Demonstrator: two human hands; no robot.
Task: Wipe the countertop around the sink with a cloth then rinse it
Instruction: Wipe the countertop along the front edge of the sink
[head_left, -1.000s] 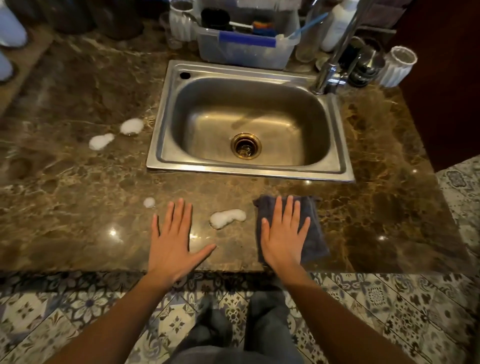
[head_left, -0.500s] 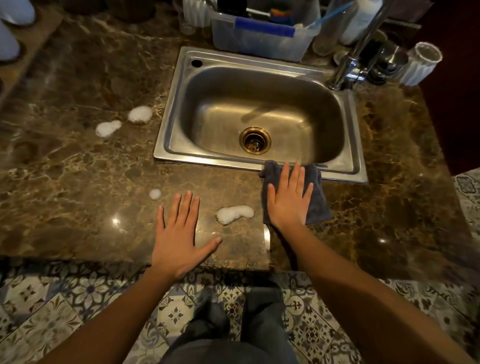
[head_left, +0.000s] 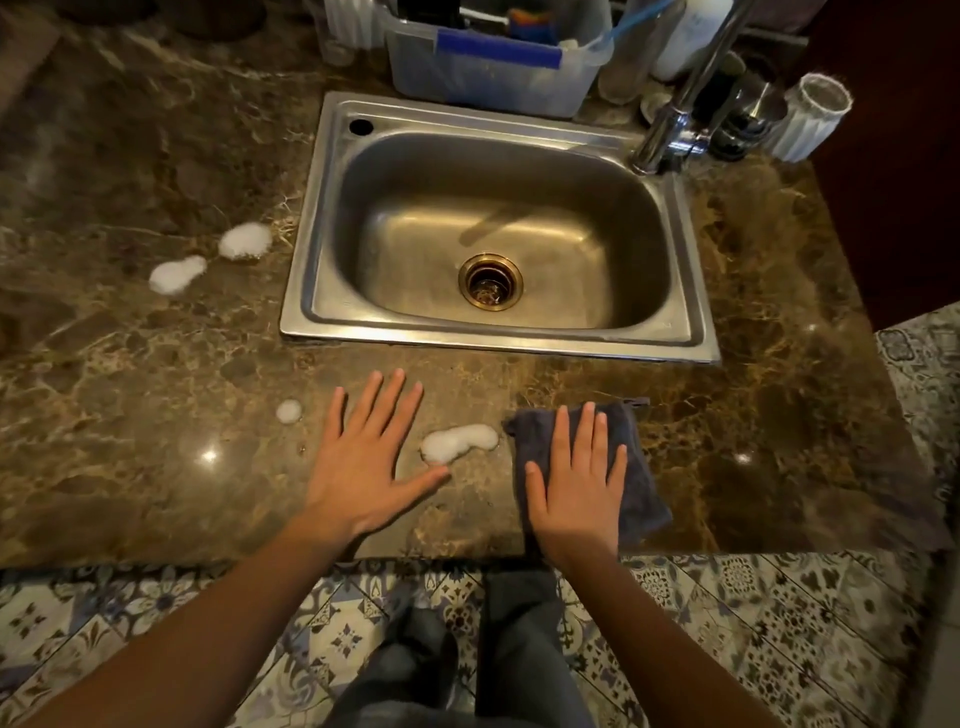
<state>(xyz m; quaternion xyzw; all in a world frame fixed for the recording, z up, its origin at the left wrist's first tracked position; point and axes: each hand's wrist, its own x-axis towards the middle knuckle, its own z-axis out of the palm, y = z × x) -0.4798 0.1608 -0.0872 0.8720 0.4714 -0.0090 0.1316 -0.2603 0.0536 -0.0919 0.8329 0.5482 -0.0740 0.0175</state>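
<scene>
A brown marble countertop (head_left: 130, 415) surrounds a steel sink (head_left: 306, 270) with a brass drain. A dark grey cloth (head_left: 641, 493) lies flat near the counter's front edge, below the sink's right half. My right hand (head_left: 576, 483) presses flat on the cloth with fingers spread. My left hand (head_left: 363, 467) rests flat and bare on the counter to its left. A white foam blob (head_left: 457, 441) sits between the two hands, just left of the cloth. A small foam dot (head_left: 288, 410) lies left of my left hand, and two larger foam patches (head_left: 244, 240) sit left of the sink.
A chrome faucet (head_left: 670, 130) rises at the sink's back right corner. Behind the sink stand a clear plastic bin (head_left: 493, 78) of utensils, bottles and a white ribbed cup (head_left: 808, 119). Patterned floor tiles and my legs show below the counter edge.
My right hand slid the cloth forward to the sink's front rim, then pulled it back toward the counter's front edge. The left hand and the foam stayed in place.
</scene>
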